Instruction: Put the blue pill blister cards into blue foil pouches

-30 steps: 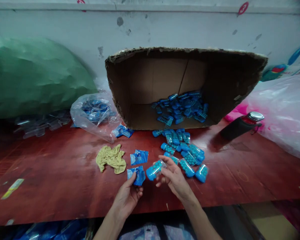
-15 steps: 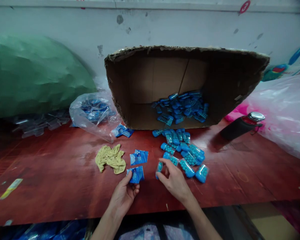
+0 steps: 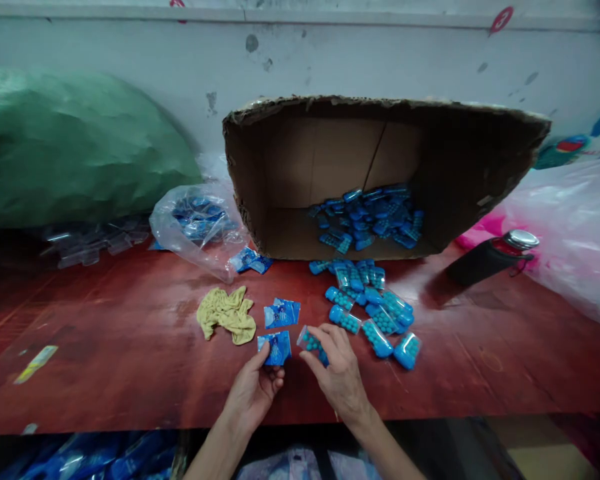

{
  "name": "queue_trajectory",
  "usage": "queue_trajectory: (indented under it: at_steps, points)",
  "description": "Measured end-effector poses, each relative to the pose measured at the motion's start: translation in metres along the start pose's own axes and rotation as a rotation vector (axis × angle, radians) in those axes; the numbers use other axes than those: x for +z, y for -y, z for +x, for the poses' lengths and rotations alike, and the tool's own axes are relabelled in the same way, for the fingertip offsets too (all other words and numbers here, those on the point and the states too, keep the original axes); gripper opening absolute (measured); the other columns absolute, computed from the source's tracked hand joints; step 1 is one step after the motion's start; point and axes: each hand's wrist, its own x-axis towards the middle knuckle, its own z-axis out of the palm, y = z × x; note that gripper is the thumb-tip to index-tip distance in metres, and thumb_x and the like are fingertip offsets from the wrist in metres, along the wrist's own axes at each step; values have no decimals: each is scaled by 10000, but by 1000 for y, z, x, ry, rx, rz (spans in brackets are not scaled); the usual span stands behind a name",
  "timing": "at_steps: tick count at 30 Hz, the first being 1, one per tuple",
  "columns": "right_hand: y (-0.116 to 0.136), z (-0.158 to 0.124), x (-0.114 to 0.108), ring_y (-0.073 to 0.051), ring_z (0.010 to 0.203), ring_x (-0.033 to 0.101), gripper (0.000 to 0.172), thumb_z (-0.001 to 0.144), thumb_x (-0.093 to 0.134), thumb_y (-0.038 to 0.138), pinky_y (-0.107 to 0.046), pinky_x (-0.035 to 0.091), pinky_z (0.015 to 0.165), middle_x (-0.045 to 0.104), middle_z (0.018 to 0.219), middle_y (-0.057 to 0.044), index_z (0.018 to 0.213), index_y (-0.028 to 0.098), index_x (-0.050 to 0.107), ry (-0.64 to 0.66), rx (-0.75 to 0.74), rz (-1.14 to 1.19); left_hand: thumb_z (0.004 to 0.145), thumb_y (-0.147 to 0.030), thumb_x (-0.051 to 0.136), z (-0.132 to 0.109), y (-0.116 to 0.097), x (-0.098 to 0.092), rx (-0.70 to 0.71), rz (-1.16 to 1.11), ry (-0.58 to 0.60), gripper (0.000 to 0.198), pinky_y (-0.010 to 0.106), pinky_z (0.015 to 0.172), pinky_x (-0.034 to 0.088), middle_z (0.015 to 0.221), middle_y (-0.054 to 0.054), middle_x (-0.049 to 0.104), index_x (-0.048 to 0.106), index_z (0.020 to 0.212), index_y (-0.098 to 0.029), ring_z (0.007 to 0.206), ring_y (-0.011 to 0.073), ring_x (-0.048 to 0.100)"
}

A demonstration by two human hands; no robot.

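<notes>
Between thumb and fingers, my left hand (image 3: 257,383) pinches a blue printed packet (image 3: 276,348) low over the red table. My right hand (image 3: 337,367) grips a small clear bottle of blue beads (image 3: 311,341), its clear end pointing left toward the packet; the two are apart. Just beyond the held packet lie more blue packets (image 3: 282,312), overlapping. Right of my right hand, several loose bead bottles (image 3: 377,337) with blue caps are spread on the table, running back to the box.
A cardboard box (image 3: 290,237) on its side holds many more bottles. A yellow-green cloth (image 3: 227,315) lies left of the packets. Behind it sits a clear plastic bag (image 3: 193,223) of blue packets. A dark flask (image 3: 485,260) stands right, near a pinkish plastic bag (image 3: 570,233).
My right hand has moved slightly left and turned the bottle, so more of its beads show. The left hand keeps its hold on the packet. The camera view has shifted a little.
</notes>
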Motion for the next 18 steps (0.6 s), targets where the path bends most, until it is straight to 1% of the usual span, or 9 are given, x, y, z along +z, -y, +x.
queue_trajectory:
  at_steps: [2, 7, 11, 15, 18]
  points:
    - [6, 1, -1, -230, 912, 497, 330, 770, 573, 234, -361, 434, 780, 544, 995, -74, 1096, 225, 516, -2, -42, 21, 765, -230, 538, 1, 1, 1, 8, -5, 10, 156, 174, 349, 404, 443, 3, 542, 548, 656, -119, 368, 84, 502]
    - [14, 0, 4, -218, 852, 502, 283, 776, 569, 226, -356, 440, 745, 562, 948, -70, 1058, 217, 540, 53, -95, 25, 758, -221, 548, 0, 1, 2, 25, -17, 38, 136, 176, 357, 413, 453, 8, 557, 560, 675, -114, 377, 88, 513]
    - [15, 0, 1, -224, 831, 494, 272, 798, 548, 231, -367, 425, 731, 564, 914, -73, 1070, 218, 545, 129, -134, -7, 767, -214, 536, 0, 0, 1, 39, -5, 25, 134, 174, 356, 420, 484, 16, 587, 577, 704, -103, 370, 78, 508]
    - [15, 1, -4, -224, 849, 480, 293, 796, 555, 250, -369, 414, 735, 563, 931, -75, 1087, 213, 547, 184, -169, -30, 766, -215, 537, -1, 0, 0, 54, 9, 56, 141, 180, 357, 424, 504, 26, 604, 588, 709, -97, 378, 80, 510]
    - [14, 1, -6, -217, 844, 476, 305, 804, 544, 241, -361, 418, 728, 562, 934, -74, 1109, 221, 539, 210, -192, -13, 759, -218, 546, -1, 1, -1, 58, 22, 57, 149, 184, 358, 422, 489, 22, 595, 590, 686, -96, 378, 81, 504]
